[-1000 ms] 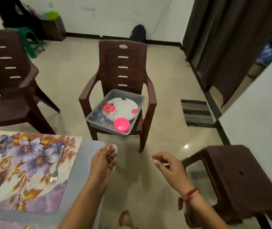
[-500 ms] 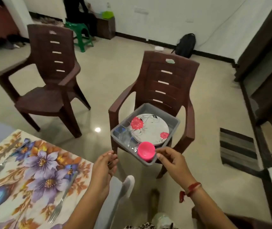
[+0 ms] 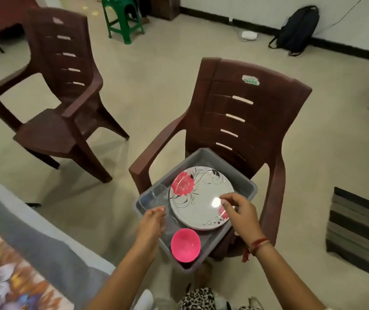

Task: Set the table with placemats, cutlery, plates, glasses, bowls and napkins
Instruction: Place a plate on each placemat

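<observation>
Both hands, left (image 3: 152, 222) and right (image 3: 240, 211), reach over a grey tub (image 3: 249, 186) on a brown chair (image 3: 246, 113), holding a floral plate (image 3: 198, 195) and pink bowl (image 3: 185, 245).

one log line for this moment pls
stage: reaching into grey plastic tray | right hand at floral white plate | left hand empty

- Brown chair (image 3: 241, 121) at centre frame: moulded plastic, dull sheen, ribbed back
- Grey tub (image 3: 249, 189) on its seat: smooth matt plastic
- Floral plate (image 3: 198, 195) inside: glossy, throwing back a bright white glare spot
- Pink bowl (image 3: 185, 244): shiny smooth plastic
- Clear glasses (image 3: 156, 195) at the tub's left: transparent, slick
- Floor (image 3: 161, 86): polished, lightly reflective tile
- Striped mat (image 3: 358, 233), right edge: coarse woven cloth
- Floral placemat (image 3: 6, 280), lower left: smooth printed surface
</observation>
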### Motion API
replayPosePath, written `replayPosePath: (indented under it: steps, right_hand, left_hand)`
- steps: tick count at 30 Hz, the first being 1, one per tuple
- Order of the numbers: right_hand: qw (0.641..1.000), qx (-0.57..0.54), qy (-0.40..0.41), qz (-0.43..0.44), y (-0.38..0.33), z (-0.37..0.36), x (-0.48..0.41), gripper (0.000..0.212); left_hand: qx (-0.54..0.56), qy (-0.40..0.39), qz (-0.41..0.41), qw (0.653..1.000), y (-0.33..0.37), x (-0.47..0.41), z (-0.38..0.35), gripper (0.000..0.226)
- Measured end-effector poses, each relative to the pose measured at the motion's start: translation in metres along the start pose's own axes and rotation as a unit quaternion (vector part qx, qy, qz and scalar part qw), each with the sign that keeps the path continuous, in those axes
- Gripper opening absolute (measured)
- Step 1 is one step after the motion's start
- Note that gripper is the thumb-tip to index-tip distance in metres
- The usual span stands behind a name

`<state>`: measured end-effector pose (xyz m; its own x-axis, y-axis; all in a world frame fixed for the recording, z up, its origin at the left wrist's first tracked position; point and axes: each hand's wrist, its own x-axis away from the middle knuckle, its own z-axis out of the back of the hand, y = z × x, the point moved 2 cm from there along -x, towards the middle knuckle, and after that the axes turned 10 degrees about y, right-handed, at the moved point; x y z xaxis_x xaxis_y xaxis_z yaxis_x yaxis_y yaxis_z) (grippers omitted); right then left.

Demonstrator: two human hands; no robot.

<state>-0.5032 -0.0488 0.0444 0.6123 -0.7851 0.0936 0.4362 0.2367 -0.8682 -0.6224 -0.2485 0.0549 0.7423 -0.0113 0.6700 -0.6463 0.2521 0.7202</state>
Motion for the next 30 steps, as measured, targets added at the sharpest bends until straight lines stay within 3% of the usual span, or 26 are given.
replayPosePath:
  steps: [3, 7, 11, 17, 23, 30]
  right_hand:
    - [0.999, 0.028, 0.006, -0.026, 0.022, -0.014, -0.029, 0.012]
    - [0.994, 0.046, 0.021, -0.093, 0.053, -0.029, -0.055, 0.015]
    - [0.985, 0.055, 0.049, -0.158, 0.095, -0.05, -0.083, 0.024]
    - [0.96, 0.145, 0.068, -0.229, 0.17, -0.097, -0.134, 0.051]
    - [0.938, 0.215, 0.023, -0.27, 0.229, -0.118, -0.185, 0.074]
    - [0.929, 0.227, -0.08, -0.28, 0.259, -0.123, -0.22, 0.044]
  left_hand:
    - [-0.077, 0.013, -0.011, 0.997, -0.008, -0.031, -0.035, 0.012]
    - [-0.137, -0.007, 0.017, 0.99, -0.025, -0.071, -0.076, 0.034]
    - [-0.152, 0.027, 0.079, 0.985, -0.042, -0.12, -0.108, 0.053]
    - [-0.168, 0.111, 0.13, 0.971, -0.147, -0.252, -0.128, 0.077]
    - [-0.12, 0.137, 0.225, 0.957, -0.123, -0.256, -0.139, 0.051]
    - [-0.083, 0.18, 0.242, 0.95, -0.136, -0.272, -0.144, 0.031]
